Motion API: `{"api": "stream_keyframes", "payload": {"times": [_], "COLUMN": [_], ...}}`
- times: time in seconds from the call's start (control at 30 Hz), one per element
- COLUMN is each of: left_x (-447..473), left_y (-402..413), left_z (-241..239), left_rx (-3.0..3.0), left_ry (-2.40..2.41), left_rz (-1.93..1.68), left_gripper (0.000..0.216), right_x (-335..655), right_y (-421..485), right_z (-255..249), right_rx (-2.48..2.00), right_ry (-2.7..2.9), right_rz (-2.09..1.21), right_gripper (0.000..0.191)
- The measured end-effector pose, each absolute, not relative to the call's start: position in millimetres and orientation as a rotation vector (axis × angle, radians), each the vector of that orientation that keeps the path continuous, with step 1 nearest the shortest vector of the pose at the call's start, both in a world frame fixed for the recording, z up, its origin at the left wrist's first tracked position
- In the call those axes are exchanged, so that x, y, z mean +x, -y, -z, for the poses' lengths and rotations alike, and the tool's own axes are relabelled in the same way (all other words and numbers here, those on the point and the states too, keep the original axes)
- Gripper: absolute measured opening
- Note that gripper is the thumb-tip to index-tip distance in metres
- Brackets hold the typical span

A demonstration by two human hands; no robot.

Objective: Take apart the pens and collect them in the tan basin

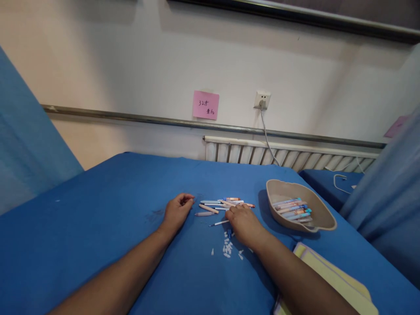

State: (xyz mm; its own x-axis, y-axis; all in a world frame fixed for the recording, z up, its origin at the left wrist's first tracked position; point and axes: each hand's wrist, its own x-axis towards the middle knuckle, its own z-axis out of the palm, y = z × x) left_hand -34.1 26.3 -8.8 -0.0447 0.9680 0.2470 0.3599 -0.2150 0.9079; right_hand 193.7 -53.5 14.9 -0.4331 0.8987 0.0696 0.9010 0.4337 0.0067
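Note:
On the blue cloth, my left hand (pixel 177 211) rests just left of a loose pile of pens and slim refills, its fingers curled in with the thumb close to them. Whatever they may hold is hidden. My right hand (pixel 244 222) reaches over the pile's right side, fingers bent down and closed. Under its fingertips the contents cannot be made out. A white pen refill (pixel 219 223) with a dark tip sticks out to the left of those fingers. Peach pen barrels (pixel 208 209) and a greyish barrel (pixel 204 214) lie between the hands. Small white tips (pixel 227 249) are scattered below, beside a dark blue piece (pixel 229 233).
A beige bin (pixel 323 214) with several colored pens (pixel 292 209) stands at the right. Yellow folded cloth or pads (pixel 331 273) lie under my right forearm. Behind the table are a radiator (pixel 243 153) and a plugged-in socket (pixel 262 100). Blue curtains (pixel 390 197) hang at both sides.

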Motion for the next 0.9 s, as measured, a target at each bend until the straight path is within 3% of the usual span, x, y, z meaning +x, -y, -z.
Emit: {"api": "stream_keyframes", "payload": {"times": [0.3, 0.6, 0.9], "left_x": [-29.2, -26.8, -18.9], "left_y": [-15.8, 17.1, 21.8], "left_z": [0.2, -25.7, -18.6], "left_rx": [1.726, 2.539, 2.450], "left_ry": [-1.368, -0.970, -1.097], "left_rz": [-1.139, -0.501, -0.609], "left_gripper": [0.019, 0.011, 0.013], "right_x": [196.2, 199.9, 201.2], "right_y": [56.6, 61.4, 66.1], "right_z": [-17.4, -16.7, -12.3], "right_rx": [-1.625, -1.634, -1.614], "right_ry": [2.647, 2.664, 2.448], "right_rz": [0.052, 0.036, -0.102], "right_gripper": [0.026, 0.022, 0.018]}}
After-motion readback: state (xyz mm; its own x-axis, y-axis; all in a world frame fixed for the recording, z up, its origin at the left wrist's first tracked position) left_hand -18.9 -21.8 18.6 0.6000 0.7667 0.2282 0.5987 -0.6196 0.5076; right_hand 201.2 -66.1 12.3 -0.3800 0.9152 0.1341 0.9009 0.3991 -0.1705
